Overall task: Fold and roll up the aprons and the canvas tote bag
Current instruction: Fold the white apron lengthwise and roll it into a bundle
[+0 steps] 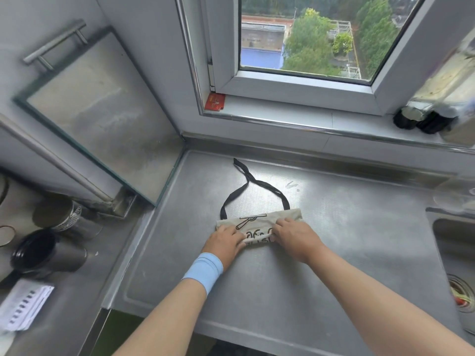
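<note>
A beige canvas tote bag (pixel 259 222) with black printed drawings lies on the steel counter (pixel 257 283), folded into a narrow band and partly rolled at its near edge. Its black strap (pixel 246 187) loops away toward the window. My left hand (pixel 226 242), with a light blue wristband, grips the roll's left end. My right hand (pixel 295 237) presses and grips the right part of the roll. The bag's near edge is hidden under my fingers. No apron is in view.
A sink (pixel 455 253) with a drain strainer lies at the right. Dark metal cups (pixel 46 253) and a paper pad (pixel 25 307) sit on the lower surface at left. A glass panel (pixel 102 111) leans at the left wall. Black-based bottles (pixel 424 119) stand on the window sill.
</note>
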